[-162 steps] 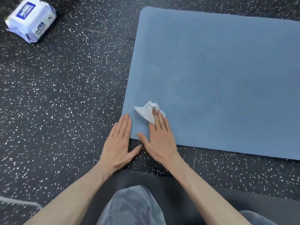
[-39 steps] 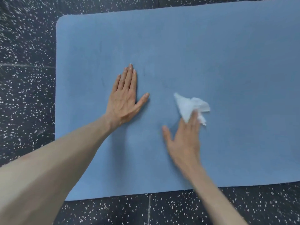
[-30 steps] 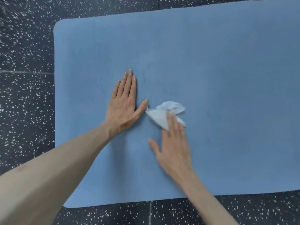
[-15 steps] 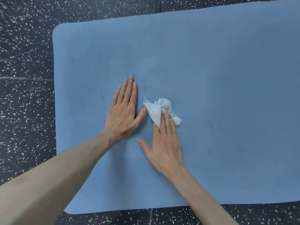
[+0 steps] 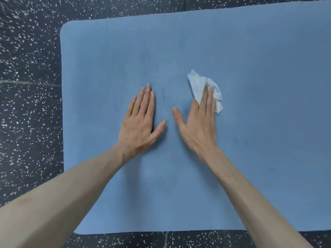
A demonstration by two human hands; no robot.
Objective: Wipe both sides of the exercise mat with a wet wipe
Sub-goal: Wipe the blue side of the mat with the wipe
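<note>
The blue exercise mat (image 5: pixel 250 158) is spread flat on the speckled floor (image 5: pixel 30 122). The crumpled wet wipe (image 5: pixel 199 86) is pressed onto the mat under the straight fingers (image 5: pixel 207 99) of the right hand (image 5: pixel 198 126), well away from the mat's left edge. The left hand (image 5: pixel 139 126) is laid flat, fingers extended, just beside it.

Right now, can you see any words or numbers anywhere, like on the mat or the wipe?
None: no text can be read in this view.
The blue exercise mat is plain, with no print or logo showing.
The wet wipe under the right hand is plain white.
The left hand rests flat on the mat, covering no label that shows.
The speckled floor carries only white flecks, no signs.
</note>
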